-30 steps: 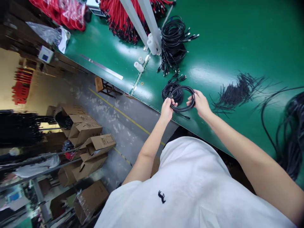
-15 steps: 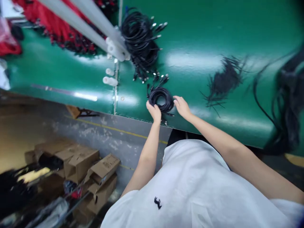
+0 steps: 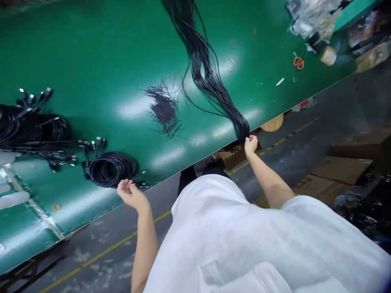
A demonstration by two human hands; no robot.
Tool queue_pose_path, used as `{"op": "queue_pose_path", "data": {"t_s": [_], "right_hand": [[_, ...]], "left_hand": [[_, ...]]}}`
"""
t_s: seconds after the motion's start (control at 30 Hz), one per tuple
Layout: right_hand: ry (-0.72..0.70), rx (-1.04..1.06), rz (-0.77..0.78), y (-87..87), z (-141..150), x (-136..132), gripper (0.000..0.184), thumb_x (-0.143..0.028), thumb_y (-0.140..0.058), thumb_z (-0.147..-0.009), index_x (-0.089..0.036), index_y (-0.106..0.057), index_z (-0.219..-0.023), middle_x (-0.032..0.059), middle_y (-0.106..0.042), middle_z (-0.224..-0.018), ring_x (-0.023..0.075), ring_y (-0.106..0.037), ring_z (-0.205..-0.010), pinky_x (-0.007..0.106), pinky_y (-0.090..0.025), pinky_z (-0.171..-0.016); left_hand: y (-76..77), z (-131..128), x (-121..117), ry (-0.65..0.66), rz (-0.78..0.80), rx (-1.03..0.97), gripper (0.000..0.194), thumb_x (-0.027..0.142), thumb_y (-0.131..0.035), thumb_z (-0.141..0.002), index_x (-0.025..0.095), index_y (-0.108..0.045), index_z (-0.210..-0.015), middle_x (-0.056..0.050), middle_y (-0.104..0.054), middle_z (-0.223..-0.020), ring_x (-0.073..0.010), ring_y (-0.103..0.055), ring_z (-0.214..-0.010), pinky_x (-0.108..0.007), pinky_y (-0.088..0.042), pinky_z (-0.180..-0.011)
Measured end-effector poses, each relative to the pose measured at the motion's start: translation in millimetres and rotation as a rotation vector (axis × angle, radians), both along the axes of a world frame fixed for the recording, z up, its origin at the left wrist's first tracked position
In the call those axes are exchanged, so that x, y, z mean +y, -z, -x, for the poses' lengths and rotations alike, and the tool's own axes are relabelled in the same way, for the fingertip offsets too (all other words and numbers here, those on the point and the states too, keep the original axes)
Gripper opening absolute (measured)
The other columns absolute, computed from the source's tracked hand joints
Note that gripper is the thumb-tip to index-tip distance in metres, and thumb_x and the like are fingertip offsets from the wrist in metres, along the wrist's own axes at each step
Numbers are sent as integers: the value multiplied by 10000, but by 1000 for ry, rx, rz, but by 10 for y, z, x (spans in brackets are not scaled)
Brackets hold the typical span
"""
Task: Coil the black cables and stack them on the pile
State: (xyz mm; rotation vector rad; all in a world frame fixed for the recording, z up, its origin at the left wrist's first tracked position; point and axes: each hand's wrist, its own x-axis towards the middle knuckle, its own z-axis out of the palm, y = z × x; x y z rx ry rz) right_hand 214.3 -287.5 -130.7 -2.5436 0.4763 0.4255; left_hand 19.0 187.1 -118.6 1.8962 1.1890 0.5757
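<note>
A coil of black cable [image 3: 109,170] with metal plugs lies near the table's front edge. My left hand [image 3: 132,194] is at the coil's near right side, its fingers loosely curled with nothing in them; whether they touch the coil is hard to tell. Far to the right, a long bundle of loose black cables [image 3: 224,99] runs across the table and bends over the front edge. There my right hand [image 3: 251,144] has its fingers closed at the bundle's end, on black cable. How many cables it grips cannot be made out.
Other coiled cables [image 3: 33,128] lie at the left. A heap of short black ties [image 3: 165,108] sits mid-table. Orange-handled scissors [image 3: 298,63] and clear plastic bags [image 3: 314,16] are at the far right. A cardboard box [image 3: 230,158] and a round stool [image 3: 272,123] stand below the edge.
The view has swung to the right. My right hand has left the coil and reached the cable bundle at the table edge. My left hand has loosened from the coil and stays beside it.
</note>
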Motion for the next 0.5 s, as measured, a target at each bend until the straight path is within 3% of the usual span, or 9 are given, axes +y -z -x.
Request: {"op": "queue_pose_path", "data": {"t_s": [0.03,0.07,0.13,0.2,0.23,0.27,0.33,0.43,0.5], "right_hand": [[24,-74,9,123,280,-636,322,-303,-387,-1009,-98,-556,-1190,109,-590,-1093,135,-559,-854,289,-471,-758],[36,-142,5,241,702,-1438,335,-265,-350,-997,-84,-544,-1203,139,-577,-1128,145,-546,-872,287,-449,-763],[9,-279,-61,367,1787,-3321,335,-230,-352,-966,-72,-545,-1190,187,-559,-1177,168,-533,-899,284,-416,-766],[-73,-397,-150,309,2795,-5049,297,-221,-393,-941,-79,-570,-1131,203,-564,-1175,188,-536,-915,284,-397,-771],[-122,-436,-184,244,3144,-5678,276,-213,-403,-930,-82,-580,-1096,205,-571,-1164,197,-540,-924,284,-391,-775],[-174,-460,-211,176,3363,-6103,258,-201,-406,-920,-86,-587,-1063,205,-579,-1149,205,-542,-937,285,-389,-781],[-292,-468,-254,52,3478,-6393,221,-174,-404,-898,-103,-593,-988,188,-603,-1105,209,-545,-948,281,-394,-786],[-554,-402,-366,-152,3466,-6105,189,-150,-397,-882,-145,-578,-828,106,-653,-921,170,-565,-849,248,-421,-750],[-765,-356,-468,-323,3723,-5943,197,-163,-414,-892,-164,-566,-767,45,-658,-807,136,-573,-769,222,-442,-723]], "left_hand": [[-6,306,-728,56,-1,-56,358,206,-480,-841,182,-521,-1196,-104,-630,-1227,-201,-656,-1122,-384,-509,-1031],[-29,736,-1658,113,-14,-116,336,227,-490,-850,183,-537,-1180,-100,-641,-1203,-197,-665,-1098,-384,-516,-1020],[-152,1836,-3867,224,-58,-226,298,261,-492,-872,185,-565,-1151,-92,-663,-1154,-183,-680,-1042,-373,-531,-990],[-308,2903,-5946,347,-76,-294,277,285,-498,-884,183,-593,-1123,-84,-683,-1096,-173,-689,-989,-362,-542,-962],[-346,3296,-6736,422,-65,-304,270,295,-508,-885,181,-607,-1110,-82,-693,-1069,-171,-691,-970,-362,-542,-958],[-343,3559,-7312,499,-42,-296,263,302,-520,-885,181,-619,-1097,-80,-701,-1047,-171,-691,-956,-367,-538,-962],[-238,3724,-7905,647,20,-232,259,312,-532,-888,183,-635,-1087,-81,-714,-1032,-178,-693,-949,-393,-526,-981],[-66,3499,-8166,850,63,-105,317,312,-559,-879,178,-628,-1158,-115,-708,-1121,-213,-682,-1028,-440,-504,-1008],[-49,3349,-8400,1027,21,-56,466,316,-652,-825,173,-588,-1263,-153,-649,-1279,-257,-628,-1168,-466,-475,-1043]]}}
